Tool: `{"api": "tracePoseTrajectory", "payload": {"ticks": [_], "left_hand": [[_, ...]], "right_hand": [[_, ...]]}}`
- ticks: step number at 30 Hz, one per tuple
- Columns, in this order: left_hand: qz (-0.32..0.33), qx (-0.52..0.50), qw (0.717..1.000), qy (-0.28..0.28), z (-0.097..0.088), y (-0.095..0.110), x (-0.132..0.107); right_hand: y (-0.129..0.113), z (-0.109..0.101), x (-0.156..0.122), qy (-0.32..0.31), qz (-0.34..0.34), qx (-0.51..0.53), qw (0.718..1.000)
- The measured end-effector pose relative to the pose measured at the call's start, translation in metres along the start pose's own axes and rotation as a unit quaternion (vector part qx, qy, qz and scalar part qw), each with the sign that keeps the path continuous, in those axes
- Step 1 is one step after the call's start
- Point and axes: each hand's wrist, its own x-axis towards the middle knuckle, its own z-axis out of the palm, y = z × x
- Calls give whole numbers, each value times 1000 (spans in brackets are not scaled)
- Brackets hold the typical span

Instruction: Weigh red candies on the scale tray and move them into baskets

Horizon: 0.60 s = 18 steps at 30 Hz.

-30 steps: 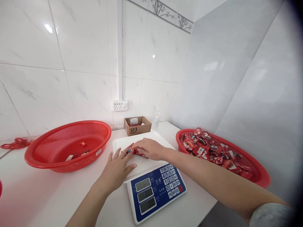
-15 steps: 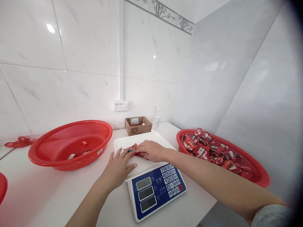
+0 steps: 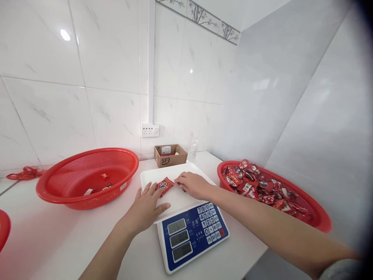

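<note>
The cardboard box (image 3: 170, 155) bears a black "SF" logo. The blue panel (image 3: 194, 233) of the scale (image 3: 163, 254) carries the characters 志准 and white keys (image 3: 211, 220) numbered 0 to 9. Its 3 displays (image 3: 178, 238) show digits too faint to read. White lettering on the red packet (image 3: 164, 184) is illegible.

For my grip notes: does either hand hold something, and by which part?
Left hand lies open, fingertips touching the edge of a red foil snack packet. Right hand covers the end of a second red packet; grip unclear.
</note>
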Motion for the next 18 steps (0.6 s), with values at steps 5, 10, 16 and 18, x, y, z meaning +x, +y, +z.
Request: {"api": "tracePoseTrajectory", "payload": {"ticks": [5, 10, 16, 18], "left_hand": [[27, -23, 999, -18, -1, 2, -3], [51, -36, 998, -21, -4, 6, -7], [51, -35, 998, -12, -5, 10, -7], [56, -33, 998, -7, -5, 11, -8]], "right_hand": [[-13, 3, -2, 33, -55, 13, 998], [-13, 3, -5, 3, -55, 40, 998], [4, -9, -7, 39, 73, 160, 984], [6, -12, -8, 22, 112, 238, 965]]}}
